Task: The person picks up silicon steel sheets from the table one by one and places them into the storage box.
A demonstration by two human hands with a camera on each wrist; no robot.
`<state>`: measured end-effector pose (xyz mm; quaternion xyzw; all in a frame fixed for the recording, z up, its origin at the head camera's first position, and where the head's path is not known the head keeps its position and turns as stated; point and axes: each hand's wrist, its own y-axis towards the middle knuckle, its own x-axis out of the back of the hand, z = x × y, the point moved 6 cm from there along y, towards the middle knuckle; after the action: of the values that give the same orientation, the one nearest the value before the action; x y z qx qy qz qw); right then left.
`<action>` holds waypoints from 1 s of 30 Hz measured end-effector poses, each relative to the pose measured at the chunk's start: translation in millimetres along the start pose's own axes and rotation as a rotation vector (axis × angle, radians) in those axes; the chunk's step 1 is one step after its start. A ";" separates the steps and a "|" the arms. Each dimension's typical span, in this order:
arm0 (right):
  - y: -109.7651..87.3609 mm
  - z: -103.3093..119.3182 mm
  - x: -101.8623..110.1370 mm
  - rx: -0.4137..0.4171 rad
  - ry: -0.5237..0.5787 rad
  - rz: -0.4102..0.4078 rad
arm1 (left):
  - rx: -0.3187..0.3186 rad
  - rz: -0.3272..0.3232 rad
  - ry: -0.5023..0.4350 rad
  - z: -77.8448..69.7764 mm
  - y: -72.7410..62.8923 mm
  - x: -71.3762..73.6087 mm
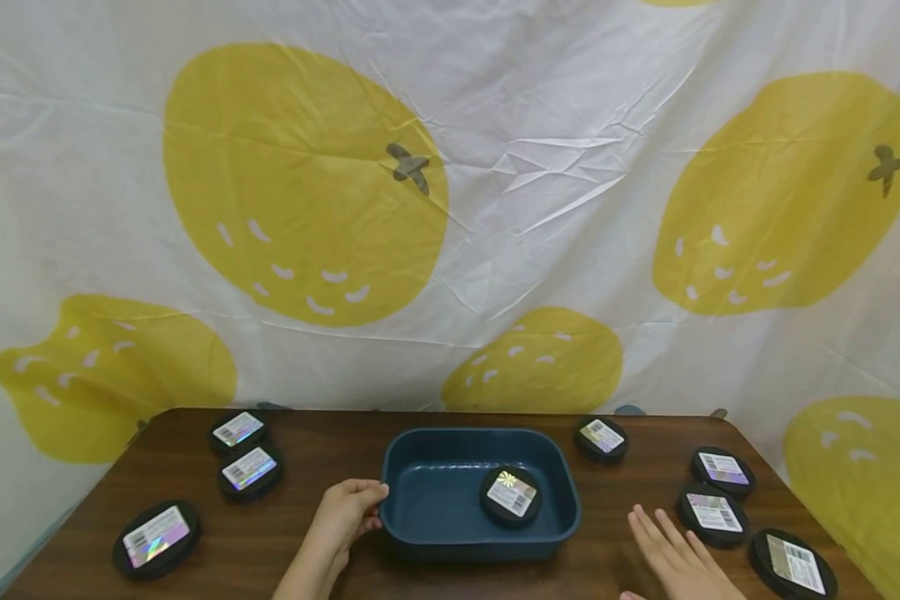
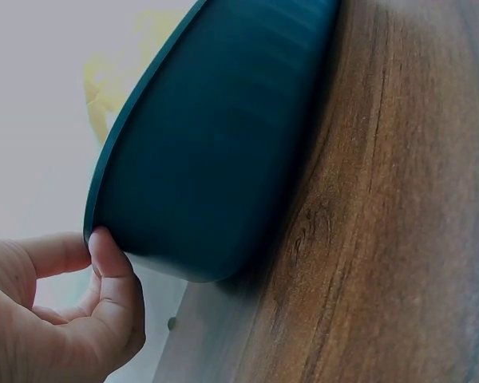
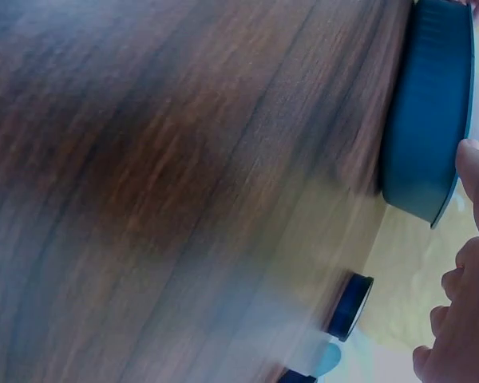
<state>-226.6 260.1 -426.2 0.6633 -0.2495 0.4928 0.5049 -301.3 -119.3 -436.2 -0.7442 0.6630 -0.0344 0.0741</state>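
A dark blue rectangular basin [image 1: 420, 487] stands on the wooden table in the head view. One black round tin-like disc with a white label [image 1: 511, 496] lies in its right half. My left hand [image 1: 342, 518] pinches the basin's left rim between thumb and fingers; the left wrist view shows this grip on the rim close up. To the right of the basin, my right hand [image 1: 678, 552] is held with straight fingers and nothing in it. Its fingertips are nearest to a labelled black disc [image 1: 713, 515], and a small gap shows between them.
Black labelled discs also lie on the table [image 1: 307, 450]: a front-left disc [image 1: 156, 539], a left pair [image 1: 250, 472], a back disc [image 1: 602, 438] right of the basin, and right-side discs [image 1: 792, 564]. Behind hangs a white cloth [image 1: 555, 208] with yellow fruit prints.
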 end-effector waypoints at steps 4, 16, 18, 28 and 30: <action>-2.9 2.3 4.8 0.082 -0.092 -0.101 | -0.001 0.001 0.000 0.7 0.6 0.4; -15.3 -2.7 9.9 0.244 -0.238 -0.193 | -0.009 0.005 -0.010 0.6 0.6 0.2; -17.9 -7.3 9.3 0.221 -0.247 -0.190 | -0.010 0.004 -0.009 0.0 0.2 0.0; -34.6 -26.1 6.2 0.352 -0.377 -0.456 | -0.003 0.006 -0.010 1.8 1.3 0.0; -35.4 -28.5 7.3 0.355 -0.400 -0.508 | -0.001 0.005 -0.010 2.1 1.4 0.4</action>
<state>-205.9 300.3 -434.4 0.8645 -0.0813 0.2478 0.4296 -302.3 -119.7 -438.5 -0.7427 0.6645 -0.0301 0.0773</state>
